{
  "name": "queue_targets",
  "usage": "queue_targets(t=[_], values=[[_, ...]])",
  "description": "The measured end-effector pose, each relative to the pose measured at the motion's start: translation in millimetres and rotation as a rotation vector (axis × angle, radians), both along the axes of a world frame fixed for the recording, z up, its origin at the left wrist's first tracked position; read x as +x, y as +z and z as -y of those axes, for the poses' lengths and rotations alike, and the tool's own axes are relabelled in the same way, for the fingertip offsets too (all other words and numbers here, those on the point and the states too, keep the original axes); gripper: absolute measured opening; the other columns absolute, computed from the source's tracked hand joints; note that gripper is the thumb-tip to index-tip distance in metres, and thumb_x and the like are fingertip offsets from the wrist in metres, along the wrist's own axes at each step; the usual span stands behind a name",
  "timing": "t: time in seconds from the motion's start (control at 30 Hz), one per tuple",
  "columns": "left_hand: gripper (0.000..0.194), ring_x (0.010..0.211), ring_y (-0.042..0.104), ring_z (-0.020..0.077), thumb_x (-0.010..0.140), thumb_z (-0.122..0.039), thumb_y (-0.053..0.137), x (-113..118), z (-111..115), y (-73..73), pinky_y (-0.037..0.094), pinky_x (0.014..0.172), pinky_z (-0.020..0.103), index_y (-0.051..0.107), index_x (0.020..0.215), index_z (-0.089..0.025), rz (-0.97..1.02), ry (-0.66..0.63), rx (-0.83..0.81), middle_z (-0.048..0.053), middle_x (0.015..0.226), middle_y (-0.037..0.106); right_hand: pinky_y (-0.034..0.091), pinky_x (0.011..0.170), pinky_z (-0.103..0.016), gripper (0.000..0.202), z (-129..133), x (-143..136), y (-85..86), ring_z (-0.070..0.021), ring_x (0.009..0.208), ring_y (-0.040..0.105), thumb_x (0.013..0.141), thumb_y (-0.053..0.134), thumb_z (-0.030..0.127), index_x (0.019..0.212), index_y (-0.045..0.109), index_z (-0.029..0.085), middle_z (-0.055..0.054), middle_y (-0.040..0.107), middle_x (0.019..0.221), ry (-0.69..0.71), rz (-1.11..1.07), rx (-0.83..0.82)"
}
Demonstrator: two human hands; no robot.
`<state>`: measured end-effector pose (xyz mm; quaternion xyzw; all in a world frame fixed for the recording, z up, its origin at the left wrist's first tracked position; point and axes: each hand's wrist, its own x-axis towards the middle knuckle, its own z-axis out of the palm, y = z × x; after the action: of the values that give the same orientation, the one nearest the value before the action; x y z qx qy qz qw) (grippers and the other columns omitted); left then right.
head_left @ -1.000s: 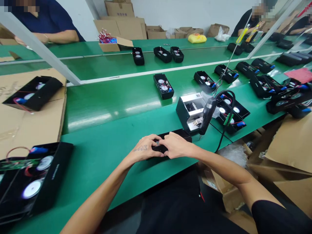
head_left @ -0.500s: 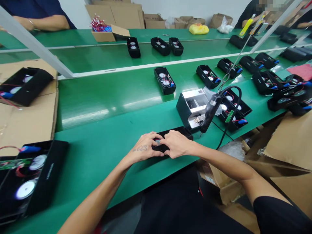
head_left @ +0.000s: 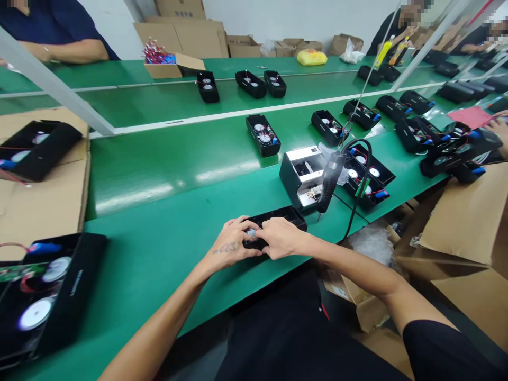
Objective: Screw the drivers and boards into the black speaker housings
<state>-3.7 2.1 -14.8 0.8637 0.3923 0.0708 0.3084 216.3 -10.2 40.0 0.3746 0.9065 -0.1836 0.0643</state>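
Black case [head_left: 296, 216] lies open side up on the green bench [head_left: 178, 259], directly before the worker, both bare hands at it. Left hand [head_left: 230, 243] over its left end: thumb low on the near side, fingers bent over a pale disc [head_left: 251, 233] inside; grip closed about the case. Right hand [head_left: 281, 237] across the middle of the case, fingers curled in tight, tips beside those of the left; grip narrow, but cannot tell whether it pinches anything. Right end of the case uncovered, dark within. Just beyond it, a silver-and-black machine [head_left: 304, 172]; beside that, a black driver [head_left: 331, 177] hanging bit down from a wire, cord looped to its right. Right of the driver, open cases [head_left: 367, 177] with white discs and blue cylinders. Near left, large in view, another open case [head_left: 81, 286], with a green board, red wire and two discs; behind it, one more on cardboard [head_left: 47, 203]. Single open case [head_left: 264, 136] on the green strip across the bench. Past the white rail [head_left: 222, 115]: three cases in a loose row, a carton [head_left: 159, 70] of red strands, a yellow bag [head_left: 312, 57]. Co-worker in navy [head_left: 71, 32] seated far left.
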Motion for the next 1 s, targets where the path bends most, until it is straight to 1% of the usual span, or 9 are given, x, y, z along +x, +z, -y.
queue_targets(t=[0.17, 0.3, 0.37, 0.43, 0.53, 0.63, 0.73, 0.87, 1.0], values=[[0.030, 0.137, 0.060, 0.0352, 0.079, -0.059, 0.090, -1, -11, 1.7, 0.044, 0.119, 0.054, 0.085, 0.083, -0.029, 0.012, -0.015, -0.021, 0.003, 0.134, 0.074, 0.046, 0.066, -0.033, 0.036, -13, -1, 1.5, -0.0314, 0.092, 0.079, 0.088, 0.077, 0.031, 0.123, 0.080, 0.021, -0.009, 0.082, 0.095, -0.001, -0.043, -0.079], [0.032, 0.124, 0.066, 0.0287, 0.081, -0.062, 0.087, -1, -17, 3.0, 0.049, 0.110, 0.046, 0.086, 0.087, -0.030, 0.026, -0.034, -0.049, 0.002, 0.133, 0.074, 0.046, 0.067, -0.034, 0.032, -18, -4, -2.5, -0.0315, 0.091, 0.079, 0.087, 0.077, 0.031, 0.116, 0.082, 0.020, -0.010, 0.082, 0.095, 0.028, -0.059, -0.037], [0.030, 0.124, 0.065, 0.0283, 0.081, -0.061, 0.087, -1, -17, 2.6, 0.049, 0.110, 0.045, 0.087, 0.091, -0.032, 0.027, -0.038, -0.057, 0.002, 0.130, 0.075, 0.048, 0.069, -0.035, 0.034, -16, -5, -4.0, -0.0321, 0.093, 0.079, 0.088, 0.076, 0.032, 0.119, 0.082, 0.019, -0.012, 0.082, 0.100, 0.051, -0.063, 0.004], [0.028, 0.129, 0.063, 0.0301, 0.081, -0.058, 0.088, -1, -15, 2.0, 0.045, 0.116, 0.048, 0.087, 0.094, -0.034, 0.025, -0.038, -0.055, 0.001, 0.129, 0.075, 0.049, 0.071, -0.036, 0.035, -13, -4, -4.1, -0.0320, 0.094, 0.079, 0.090, 0.075, 0.033, 0.122, 0.081, 0.019, -0.013, 0.082, 0.104, 0.075, -0.058, 0.020], [0.026, 0.135, 0.060, 0.0325, 0.082, -0.056, 0.087, -1, -13, 2.8, 0.041, 0.120, 0.050, 0.087, 0.094, -0.033, 0.027, -0.034, -0.040, 0.002, 0.130, 0.075, 0.049, 0.070, -0.035, 0.037, -12, -3, -1.9, -0.0313, 0.093, 0.079, 0.090, 0.074, 0.032, 0.125, 0.079, 0.019, -0.013, 0.083, 0.106, 0.079, -0.048, 0.013], [0.032, 0.126, 0.063, 0.0297, 0.082, -0.061, 0.085, -1, -15, 6.4, 0.048, 0.111, 0.045, 0.085, 0.083, -0.028, 0.041, -0.043, -0.040, 0.003, 0.131, 0.074, 0.048, 0.069, -0.033, 0.040, -17, -1, 1.3, -0.0300, 0.089, 0.079, 0.088, 0.076, 0.032, 0.126, 0.079, 0.021, -0.010, 0.084, 0.102, 0.058, -0.059, -0.028], [0.038, 0.118, 0.067, 0.0255, 0.084, -0.063, 0.082, 0, -19, 9.8, 0.051, 0.102, 0.038, 0.082, 0.077, -0.026, 0.054, -0.049, -0.053, 0.003, 0.130, 0.073, 0.046, 0.067, -0.032, 0.035, -25, -2, 3.4, -0.0299, 0.085, 0.079, 0.087, 0.078, 0.034, 0.118, 0.081, 0.021, -0.009, 0.084, 0.094, 0.037, -0.054, -0.079], [0.035, 0.112, 0.068, 0.0230, 0.084, -0.060, 0.082, 0, -23, 8.9, 0.052, 0.097, 0.035, 0.082, 0.077, -0.026, 0.051, -0.038, -0.069, 0.002, 0.128, 0.074, 0.044, 0.065, -0.032, 0.031, -27, -4, 2.6, -0.0300, 0.085, 0.079, 0.084, 0.077, 0.031, 0.112, 0.083, 0.020, -0.009, 0.084, 0.092, 0.043, -0.056, -0.057], [0.029, 0.117, 0.067, 0.0243, 0.083, -0.058, 0.085, 1, -21, 6.3, 0.052, 0.102, 0.038, 0.085, 0.085, -0.029, 0.038, -0.046, -0.057, 0.001, 0.127, 0.074, 0.043, 0.063, -0.033, 0.037, -22, -4, -0.3, -0.0300, 0.088, 0.079, 0.085, 0.076, 0.028, 0.121, 0.081, 0.022, -0.009, 0.084, 0.097, 0.073, -0.076, -0.013]])
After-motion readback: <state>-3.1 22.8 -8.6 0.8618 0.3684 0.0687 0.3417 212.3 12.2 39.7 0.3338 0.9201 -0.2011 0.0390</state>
